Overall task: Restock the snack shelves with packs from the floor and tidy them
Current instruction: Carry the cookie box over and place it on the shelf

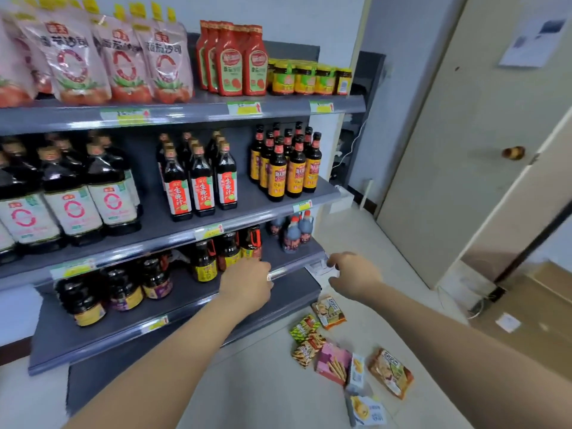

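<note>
Both arms are out at the grey metal shelf unit (173, 233), working its third board down. The left hand (247, 281) is at that board's front edge, right against the clear plastic price rail (288, 269) and just in front of the dark sauce bottles with yellow labels (227, 250). Its fingers are tucked behind the back of the hand, so I cannot tell whether they grip anything.

The right hand (353, 272) is over at the board's right front corner, fingers bent in a loose claw towards a white paper tag (318, 269) hanging there. Touching it or holding it? I cannot tell.

The stock itself lies on the pale tiled floor (263, 382), near the unit's bottom right corner. There's an orange foil snack pack (328, 311) nearest the shelves, then two green-and-orange snack packs (305, 328) touching each other. A pink biscuit-stick box (332, 362) sits just beside them. Next come two white-and-yellow snack boxes (356, 374), with a second orange crinkly pack (390, 373) to their right.

A brown cardboard box (526, 320) rests by the cream door (464, 134).
</note>
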`<state>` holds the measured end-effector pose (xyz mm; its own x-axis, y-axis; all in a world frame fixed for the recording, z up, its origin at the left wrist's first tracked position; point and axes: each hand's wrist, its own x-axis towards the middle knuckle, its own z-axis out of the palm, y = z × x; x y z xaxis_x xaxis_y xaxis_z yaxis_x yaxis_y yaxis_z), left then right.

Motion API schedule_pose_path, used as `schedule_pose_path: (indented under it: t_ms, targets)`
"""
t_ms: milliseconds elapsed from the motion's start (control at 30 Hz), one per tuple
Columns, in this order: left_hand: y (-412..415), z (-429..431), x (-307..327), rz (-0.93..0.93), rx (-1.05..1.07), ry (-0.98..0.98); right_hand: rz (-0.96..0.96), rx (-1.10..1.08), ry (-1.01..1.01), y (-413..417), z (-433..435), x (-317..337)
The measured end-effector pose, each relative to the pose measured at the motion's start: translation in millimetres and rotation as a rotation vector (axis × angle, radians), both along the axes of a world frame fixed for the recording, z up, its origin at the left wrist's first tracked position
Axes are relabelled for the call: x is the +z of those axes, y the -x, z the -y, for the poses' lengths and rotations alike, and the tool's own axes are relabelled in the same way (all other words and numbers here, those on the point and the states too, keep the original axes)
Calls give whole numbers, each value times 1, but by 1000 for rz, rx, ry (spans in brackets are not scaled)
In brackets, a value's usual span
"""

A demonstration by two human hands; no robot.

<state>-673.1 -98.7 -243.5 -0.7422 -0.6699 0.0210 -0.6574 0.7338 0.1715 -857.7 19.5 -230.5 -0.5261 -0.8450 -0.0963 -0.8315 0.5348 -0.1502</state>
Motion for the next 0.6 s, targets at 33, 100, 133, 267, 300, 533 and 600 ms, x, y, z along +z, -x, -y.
schedule_pose_path:
  t_ms: [33,100,133,267,300,533,600]
  targets:
    - [17,5,-4,12,-28,-3,13,-38,-3,14,1,-3]
    - [49,14,-12,44,-83,-3,21,-103,-11,41,2,-11]
    - [66,19,-16,61,-109,-8,21,-126,-21,54,3,-16]
    - [133,38,-38,110,-170,-49,49,-203,-65,110,8,-42]
    - [151,43,-46,118,-178,-58,56,-217,-74,125,9,-50]
    - [264,63,-111,182,-242,-146,162,-310,-159,221,14,-119]
    - [290,65,-133,204,-268,-174,193,-340,-191,244,14,-142]
